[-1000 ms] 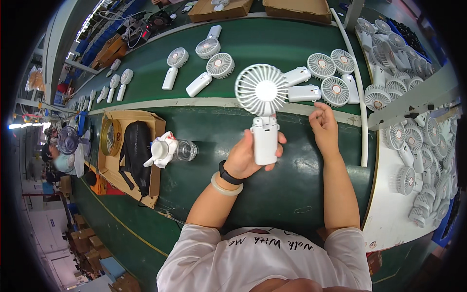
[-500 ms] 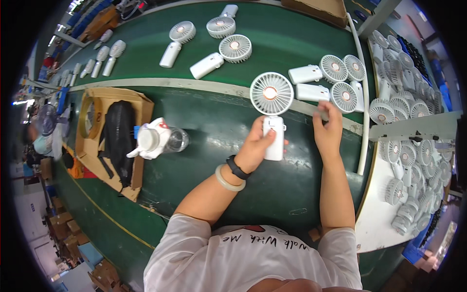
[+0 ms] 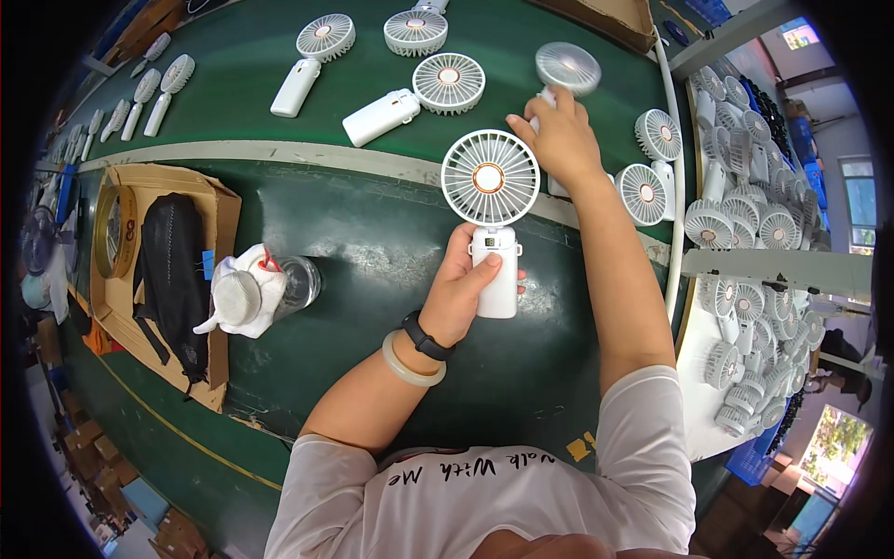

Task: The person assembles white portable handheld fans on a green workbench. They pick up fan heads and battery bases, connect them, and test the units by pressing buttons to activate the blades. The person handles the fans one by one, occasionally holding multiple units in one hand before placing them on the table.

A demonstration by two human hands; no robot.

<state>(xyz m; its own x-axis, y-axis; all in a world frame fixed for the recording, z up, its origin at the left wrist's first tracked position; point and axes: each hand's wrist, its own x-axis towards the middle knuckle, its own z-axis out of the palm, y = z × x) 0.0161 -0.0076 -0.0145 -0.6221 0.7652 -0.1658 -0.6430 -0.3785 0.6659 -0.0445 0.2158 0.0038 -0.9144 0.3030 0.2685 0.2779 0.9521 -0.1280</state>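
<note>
My left hand [image 3: 451, 300] is closed round the white handle of a handheld fan [image 3: 490, 177], thumb on the front just below a small dark display. The fan's round grille faces up, with a copper-coloured ring at its hub. Farther off to the right, my right hand [image 3: 568, 142] grips another white handheld fan [image 3: 568, 69] by its handle, its head blurred by motion. Close by on the right lie two more fans, one with its head [image 3: 643, 194] beside my right forearm and one [image 3: 658, 135] behind it.
Several handheld fans [image 3: 449, 82] lie on the green belt beyond a pale rail [image 3: 307, 156]. To the left are a cardboard tray [image 3: 219, 200] with a black pouch [image 3: 177, 279] and tape roll, and a clear jar [image 3: 300, 284] beside white cloth. Many fans crowd the right-hand table [image 3: 698, 410].
My right hand has reached forward and left, picking up a fan from the group on the right. My left hand still holds its fan, whose display now shows more clearly.
</note>
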